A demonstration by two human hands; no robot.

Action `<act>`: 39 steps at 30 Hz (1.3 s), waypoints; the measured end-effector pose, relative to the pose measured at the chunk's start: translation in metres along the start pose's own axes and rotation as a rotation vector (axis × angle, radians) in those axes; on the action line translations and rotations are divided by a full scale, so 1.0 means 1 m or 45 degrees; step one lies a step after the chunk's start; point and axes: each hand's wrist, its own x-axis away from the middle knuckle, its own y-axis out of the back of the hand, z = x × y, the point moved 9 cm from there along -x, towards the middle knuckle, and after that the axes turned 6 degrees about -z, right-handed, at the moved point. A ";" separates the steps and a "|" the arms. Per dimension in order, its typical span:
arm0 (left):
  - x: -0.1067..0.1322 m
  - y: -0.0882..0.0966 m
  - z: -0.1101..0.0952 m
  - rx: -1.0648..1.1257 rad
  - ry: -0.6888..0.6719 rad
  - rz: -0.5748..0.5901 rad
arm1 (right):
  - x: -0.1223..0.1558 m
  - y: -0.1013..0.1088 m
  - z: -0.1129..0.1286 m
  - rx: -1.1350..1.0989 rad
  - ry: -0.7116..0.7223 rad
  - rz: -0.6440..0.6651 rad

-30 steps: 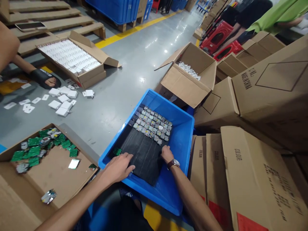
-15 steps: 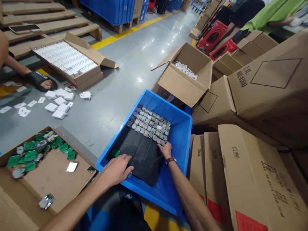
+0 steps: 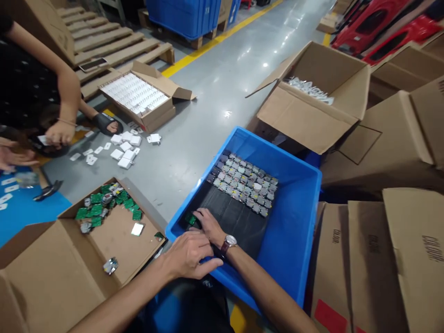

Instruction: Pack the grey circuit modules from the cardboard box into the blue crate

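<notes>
A blue plastic bin stands in front of me. In its far part, rows of small grey electronic modules lie on a black sheet. My right hand, wearing a watch, reaches left across the sheet. Its fingers are apart at the edge of a green circuit board; a firm hold on the board is not visible. My left hand is over the bin's near left rim, partly in front of the right hand. Its thumb sticks out from bent fingers, and no held object shows.
Left of the bin, an open carton holds green boards and modules. White pieces lie on the floor by a box of white parts. Another person's hand is at far left. Cartons crowd the right side.
My right hand has left the module rows and moved left to the green board. My left hand has drawn back towards the near rim. The view has shifted left.
</notes>
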 end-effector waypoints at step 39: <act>-0.001 -0.011 0.008 -0.120 0.054 0.089 | -0.061 0.034 -0.097 -0.193 -0.569 -0.552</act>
